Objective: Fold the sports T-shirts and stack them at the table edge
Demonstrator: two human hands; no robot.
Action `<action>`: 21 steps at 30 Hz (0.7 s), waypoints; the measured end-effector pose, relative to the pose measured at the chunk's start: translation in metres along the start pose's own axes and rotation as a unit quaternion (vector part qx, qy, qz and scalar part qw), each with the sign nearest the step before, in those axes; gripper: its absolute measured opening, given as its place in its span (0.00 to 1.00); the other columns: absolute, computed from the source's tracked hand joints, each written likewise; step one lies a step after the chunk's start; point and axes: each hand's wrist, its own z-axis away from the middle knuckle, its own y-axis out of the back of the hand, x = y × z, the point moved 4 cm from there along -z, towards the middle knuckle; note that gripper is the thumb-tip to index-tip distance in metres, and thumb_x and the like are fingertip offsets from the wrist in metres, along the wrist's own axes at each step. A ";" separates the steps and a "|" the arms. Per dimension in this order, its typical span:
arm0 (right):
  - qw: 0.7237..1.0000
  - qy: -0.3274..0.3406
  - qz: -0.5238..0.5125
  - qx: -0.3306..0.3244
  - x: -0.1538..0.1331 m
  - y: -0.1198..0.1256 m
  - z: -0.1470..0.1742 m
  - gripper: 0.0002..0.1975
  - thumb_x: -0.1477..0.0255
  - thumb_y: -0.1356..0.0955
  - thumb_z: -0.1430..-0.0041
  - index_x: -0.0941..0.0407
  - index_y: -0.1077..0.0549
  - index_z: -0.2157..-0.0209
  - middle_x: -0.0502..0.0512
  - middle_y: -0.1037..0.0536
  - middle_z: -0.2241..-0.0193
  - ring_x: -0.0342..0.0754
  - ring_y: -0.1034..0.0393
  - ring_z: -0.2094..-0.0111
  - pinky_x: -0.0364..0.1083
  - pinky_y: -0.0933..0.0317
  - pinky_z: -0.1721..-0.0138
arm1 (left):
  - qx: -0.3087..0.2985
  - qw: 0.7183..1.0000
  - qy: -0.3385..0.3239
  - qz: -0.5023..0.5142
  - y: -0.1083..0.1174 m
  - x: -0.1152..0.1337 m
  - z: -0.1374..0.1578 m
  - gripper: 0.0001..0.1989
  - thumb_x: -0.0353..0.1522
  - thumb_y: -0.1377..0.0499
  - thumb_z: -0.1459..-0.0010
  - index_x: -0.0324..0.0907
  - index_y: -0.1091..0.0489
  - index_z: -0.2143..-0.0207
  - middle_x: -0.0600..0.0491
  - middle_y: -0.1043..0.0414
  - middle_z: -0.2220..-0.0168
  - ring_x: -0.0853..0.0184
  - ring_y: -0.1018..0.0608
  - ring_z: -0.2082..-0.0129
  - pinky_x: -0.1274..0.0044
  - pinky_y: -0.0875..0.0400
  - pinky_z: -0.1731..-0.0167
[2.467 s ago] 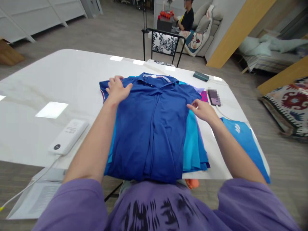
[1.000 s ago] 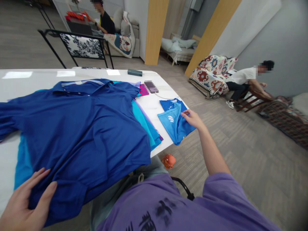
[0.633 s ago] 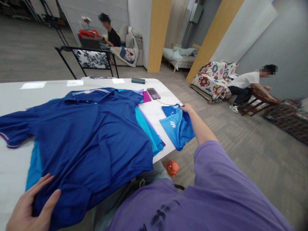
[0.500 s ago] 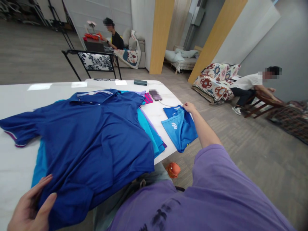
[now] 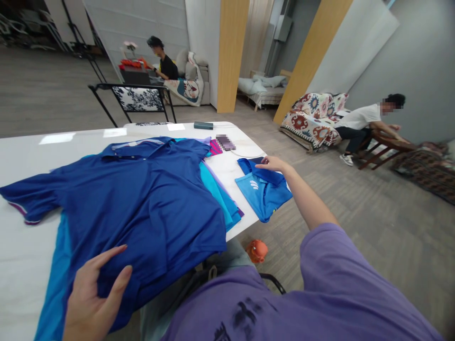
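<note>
A dark blue polo shirt [image 5: 142, 203] lies spread on the white table, its collar at the far side and its hem over the near edge. Beneath it show lighter blue garments [image 5: 218, 194]. My left hand [image 5: 94, 293] is over the polo's near left part, thumb and fingers apart, gripping nothing; whether it touches the cloth is unclear. On the right corner rests a folded blue shirt [image 5: 258, 189] with a white logo. My right hand [image 5: 274, 164] is at its far edge, fingers stretched out and open.
The white table [image 5: 21, 255] carries a phone [image 5: 225, 142], a dark green box-shaped device [image 5: 203, 125] and a cable. A black-framed chair [image 5: 138, 98] stands beyond. An orange object [image 5: 257, 251] is on the floor. Two people sit farther off.
My left hand has moved right over the polo. My right hand has shifted left, its fingers opening from the folded shirt's edge, and a flap now lies over that shirt's top.
</note>
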 end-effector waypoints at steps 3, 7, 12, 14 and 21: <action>0.997 0.018 0.068 -0.028 -0.018 -0.010 -0.003 0.28 0.49 0.21 0.35 0.52 0.15 0.42 0.60 0.13 0.42 0.58 0.18 0.42 0.46 0.27 0.43 | 0.011 0.999 0.022 0.035 -0.011 0.028 0.008 0.29 0.55 0.35 0.44 0.92 0.30 0.39 0.65 0.22 0.33 0.34 0.22 0.32 0.43 0.36 0.22; 0.994 -0.012 0.111 0.018 -0.006 0.024 0.005 0.20 0.59 0.29 0.24 0.49 0.15 0.38 0.61 0.16 0.37 0.60 0.20 0.38 0.50 0.28 0.40 | -0.013 0.997 0.030 0.076 -0.013 0.048 0.002 0.25 0.55 0.34 0.44 0.88 0.28 0.43 0.61 0.18 0.41 0.36 0.19 0.36 0.42 0.31 0.27; 0.990 0.052 0.020 0.132 0.009 0.101 0.046 0.22 0.58 0.35 0.21 0.53 0.16 0.40 0.61 0.13 0.43 0.59 0.19 0.45 0.51 0.29 0.40 | -0.045 0.991 -0.021 0.120 -0.034 0.096 -0.036 0.21 0.53 0.34 0.37 0.77 0.25 0.42 0.58 0.16 0.44 0.42 0.15 0.42 0.45 0.23 0.34; 0.975 0.113 -0.044 0.187 -0.004 0.132 0.078 0.25 0.52 0.36 0.21 0.54 0.16 0.42 0.60 0.12 0.48 0.57 0.19 0.49 0.51 0.28 0.42 | -0.053 0.986 -0.053 0.147 -0.055 0.135 -0.062 0.21 0.52 0.34 0.33 0.66 0.24 0.40 0.54 0.16 0.45 0.46 0.14 0.44 0.49 0.21 0.36; 0.921 0.334 -0.172 0.103 -0.107 0.209 0.207 0.24 0.43 0.29 0.26 0.49 0.15 0.50 0.53 0.14 0.54 0.55 0.22 0.50 0.51 0.26 0.45 | -0.196 0.936 -0.067 0.285 -0.148 0.318 -0.176 0.43 0.63 0.39 0.31 0.43 0.32 0.28 0.35 0.26 0.29 0.58 0.12 0.58 0.66 0.17 0.55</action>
